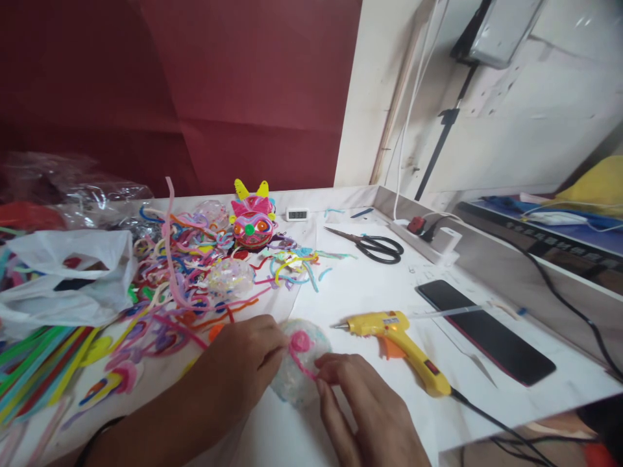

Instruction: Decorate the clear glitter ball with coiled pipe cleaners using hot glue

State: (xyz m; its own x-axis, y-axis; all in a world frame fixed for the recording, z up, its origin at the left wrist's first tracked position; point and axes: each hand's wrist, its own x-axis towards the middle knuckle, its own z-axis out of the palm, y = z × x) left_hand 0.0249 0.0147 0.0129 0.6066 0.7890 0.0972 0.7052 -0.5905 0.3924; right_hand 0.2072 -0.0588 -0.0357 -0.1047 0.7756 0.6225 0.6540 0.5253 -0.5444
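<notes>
In front of me is a clear round ball (292,383) with pale speckles. A pink pipe cleaner (300,341) lies on its upper side, coiled into a small disc with a tail running down to the right. My left hand (256,360) is closed at the ball's left side, its fingertips pinching beside the pink coil. With thumb and fingers, my right hand (363,399) pinches the lower end of the pink tail. A yellow hot glue gun (396,331) lies right of the ball, its nozzle pointing toward it.
A finished-looking lion-head ornament (253,224) stands at the back beside a small digital timer (297,214). Black-handled scissors (372,246), a dark phone (481,331) and a power strip (428,243) are on the right. Colourful pipe cleaners (170,272) and a white plastic bag (63,279) crowd the left.
</notes>
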